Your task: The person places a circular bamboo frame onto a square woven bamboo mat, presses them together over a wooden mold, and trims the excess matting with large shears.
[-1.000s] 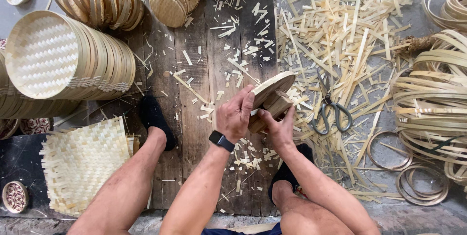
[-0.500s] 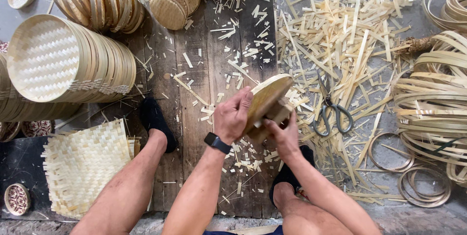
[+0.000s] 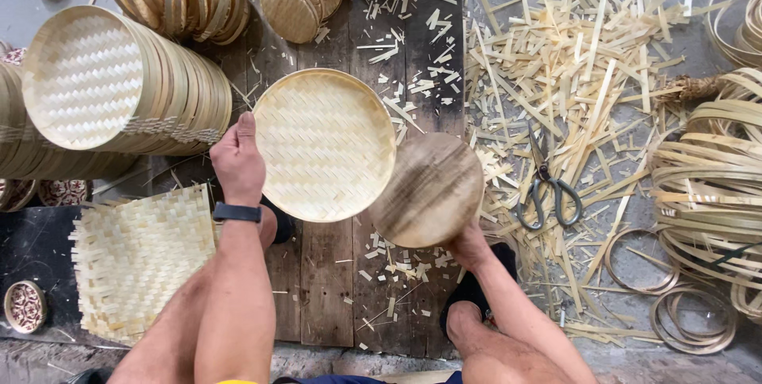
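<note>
Floor planks (image 3: 333, 289) strewn with bamboo offcuts (image 3: 571, 58) are shown, with a stack of finished trays (image 3: 119, 82) at left and a woven mat (image 3: 135, 261) below it. A round woven tray (image 3: 325, 146) is gripped at its left rim by the closed left hand (image 3: 236, 158); a round wooden disc (image 3: 429, 189) is held from beneath by the right hand (image 3: 468, 243), its fingers hidden. Tray and disc are best kept level and apart, each gripped firmly at the rim. Scissors (image 3: 548, 189) lie nearby.

Round woven bamboo tray (image 3: 325, 144) face-up, held level; beside it, wooden disc (image 3: 427, 189) tilted, touching rim.
</note>
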